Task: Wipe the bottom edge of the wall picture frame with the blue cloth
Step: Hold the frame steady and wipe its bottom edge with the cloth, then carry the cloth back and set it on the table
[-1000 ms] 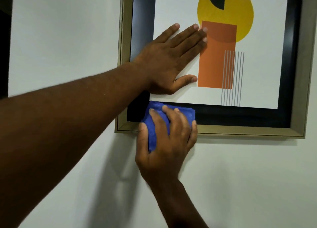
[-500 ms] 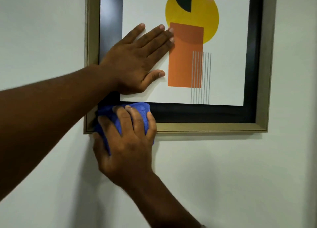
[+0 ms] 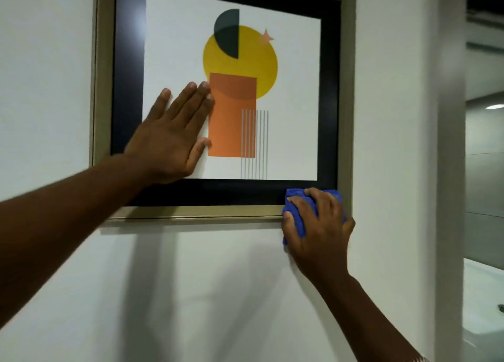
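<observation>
A gold picture frame (image 3: 196,213) with a black inner border hangs on a white wall, holding a print of a yellow circle and an orange rectangle. My left hand (image 3: 169,141) lies flat and open on the glass at the lower left of the print. My right hand (image 3: 319,231) presses a bunched blue cloth (image 3: 298,220) against the frame's bottom right corner. The cloth covers the gold bottom edge there and hangs a little below it. My fingers hide most of the cloth.
The white wall (image 3: 191,293) ends at a vertical corner (image 3: 450,171) just right of the frame. Beyond it lies a dim room with a ceiling light (image 3: 493,106) and a pale surface (image 3: 482,288) lower down.
My right hand has slid the cloth along the bottom edge from the left corner to the right corner. The view has shifted down and right. My left hand stays on the glass.
</observation>
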A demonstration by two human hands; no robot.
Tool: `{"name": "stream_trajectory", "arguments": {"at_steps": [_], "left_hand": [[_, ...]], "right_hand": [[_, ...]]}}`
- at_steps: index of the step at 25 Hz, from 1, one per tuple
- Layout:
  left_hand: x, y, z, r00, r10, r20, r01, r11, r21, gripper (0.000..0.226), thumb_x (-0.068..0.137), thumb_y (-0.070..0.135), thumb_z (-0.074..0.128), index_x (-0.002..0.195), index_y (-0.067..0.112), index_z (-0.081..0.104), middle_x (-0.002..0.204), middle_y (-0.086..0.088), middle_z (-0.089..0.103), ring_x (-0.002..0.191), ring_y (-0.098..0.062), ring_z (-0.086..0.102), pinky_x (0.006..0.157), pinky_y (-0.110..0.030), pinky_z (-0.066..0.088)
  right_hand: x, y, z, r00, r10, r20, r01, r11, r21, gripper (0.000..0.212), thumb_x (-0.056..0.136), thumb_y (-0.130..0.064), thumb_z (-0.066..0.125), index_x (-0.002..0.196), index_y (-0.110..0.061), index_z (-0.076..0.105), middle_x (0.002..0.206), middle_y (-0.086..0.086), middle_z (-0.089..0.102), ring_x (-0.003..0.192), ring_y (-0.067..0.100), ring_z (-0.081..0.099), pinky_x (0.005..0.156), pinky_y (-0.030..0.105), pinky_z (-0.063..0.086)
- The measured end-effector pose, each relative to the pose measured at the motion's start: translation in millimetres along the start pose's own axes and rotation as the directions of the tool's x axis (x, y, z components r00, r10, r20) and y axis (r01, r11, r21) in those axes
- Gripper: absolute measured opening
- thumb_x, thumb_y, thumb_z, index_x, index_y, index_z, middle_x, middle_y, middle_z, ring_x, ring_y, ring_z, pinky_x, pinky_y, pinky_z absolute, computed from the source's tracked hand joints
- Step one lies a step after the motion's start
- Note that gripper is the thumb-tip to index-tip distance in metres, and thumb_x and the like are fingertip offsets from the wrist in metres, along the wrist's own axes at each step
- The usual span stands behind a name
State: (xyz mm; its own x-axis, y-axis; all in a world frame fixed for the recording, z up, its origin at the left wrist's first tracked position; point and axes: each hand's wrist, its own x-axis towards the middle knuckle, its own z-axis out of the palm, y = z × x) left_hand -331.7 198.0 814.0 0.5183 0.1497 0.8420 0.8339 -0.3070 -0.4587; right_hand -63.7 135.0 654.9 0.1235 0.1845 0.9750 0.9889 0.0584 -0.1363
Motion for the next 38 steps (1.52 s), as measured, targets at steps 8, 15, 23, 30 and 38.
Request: {"name": "stream_trajectory", "arguments": {"at_steps": [8,15,23,30,38], "left_hand": [[-85.4,231.3,-20.2,0.741,-0.646,0.185,0.39,0.189,-0.901,0.029,0.095,0.031,0.044,0.104,0.016,0.067,0.099,0.001,0.072,0.094,-0.01,0.066,0.088,-0.024,0.052],[-110.1,301.2,-1.2,0.463,-0.122,0.878,0.389,-0.862,-0.325,0.041,0.092,0.041,0.047,0.1,0.009,0.071,0.09,-0.014,0.08,0.077,-0.027,0.076,0.058,-0.035,0.063],[-242.6,442.2,50.5,0.278,0.192,0.941,0.422,-0.905,0.06,0.044,0.082,0.01,0.057,0.124,0.002,0.061,0.117,-0.024,0.071,0.102,-0.037,0.071,0.079,-0.045,0.061],[-407.9,622.6,85.6,-0.25,0.292,0.923,0.56,-0.734,0.384,0.026,0.09,0.0,0.054,0.115,0.002,0.061,0.104,-0.018,0.071,0.091,-0.036,0.068,0.084,-0.053,0.058],[-529.7,686.3,112.2,-0.352,0.2,0.914,0.855,-0.328,0.401,0.056,0.085,-0.012,0.051,0.138,0.008,0.047,0.131,-0.015,0.061,0.099,-0.02,0.062,0.083,-0.033,0.053]], "right_hand": [[10.7,17.0,-33.7,0.991,-0.019,0.132,-0.016,0.966,0.258,0.042,0.083,-0.044,0.057,0.121,-0.025,0.057,0.139,0.008,0.048,0.124,0.027,0.047,0.094,0.048,0.046],[-79.7,44.5,-50.9,0.957,-0.046,0.287,-0.082,0.905,0.418,0.074,0.076,-0.061,0.06,0.139,-0.041,0.026,0.151,-0.012,0.024,0.135,0.008,0.029,0.106,0.036,0.038],[-239.7,134.6,-75.2,0.703,0.248,0.667,-0.597,0.715,0.363,0.073,0.079,-0.026,0.071,0.14,-0.038,0.033,0.144,-0.017,0.041,0.131,0.003,0.041,0.107,0.021,0.04],[-469.6,238.2,-83.6,0.069,0.649,0.758,-0.902,0.366,-0.231,0.064,0.08,-0.01,0.074,0.135,-0.024,0.044,0.106,0.003,0.065,0.1,0.021,0.063,0.08,0.024,0.051],[-633.7,273.4,-73.0,-0.273,0.552,0.787,-0.804,0.318,-0.502,0.06,0.085,0.001,0.059,0.137,-0.022,0.04,0.13,0.015,0.061,0.11,0.025,0.058,0.089,0.03,0.054]]}}
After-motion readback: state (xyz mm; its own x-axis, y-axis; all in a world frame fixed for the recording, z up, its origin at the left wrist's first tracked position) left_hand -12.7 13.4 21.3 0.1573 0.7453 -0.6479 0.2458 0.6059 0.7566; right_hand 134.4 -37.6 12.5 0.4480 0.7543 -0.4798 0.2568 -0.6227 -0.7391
